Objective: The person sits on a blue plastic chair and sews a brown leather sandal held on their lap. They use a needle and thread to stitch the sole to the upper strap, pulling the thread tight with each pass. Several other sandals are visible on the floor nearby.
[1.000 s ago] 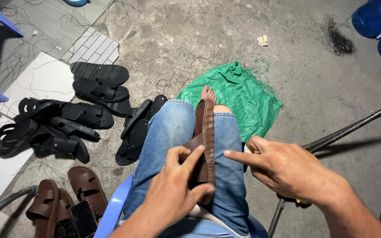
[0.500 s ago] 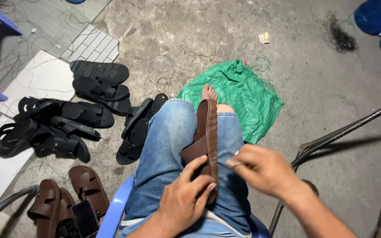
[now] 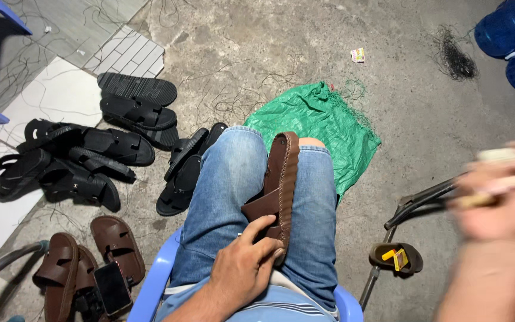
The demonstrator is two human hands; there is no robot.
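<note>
Right hand off the sandal, left hand holding it alone.

The left hand (image 3: 242, 268) grips the brown sandal (image 3: 278, 188) on edge between the jeans-clad knees. The right hand (image 3: 502, 191), at the sandal's side 0.5 s ago, is now well apart at right, blurred, closed on 1 pale, unclear object. Black sandals (image 3: 90, 155) and green sack (image 3: 323, 128) lie unchanged.

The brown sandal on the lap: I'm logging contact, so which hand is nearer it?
Left. The left hand grips the brown sandal at its near end; the right hand is raised off to the right, blurred.
</note>
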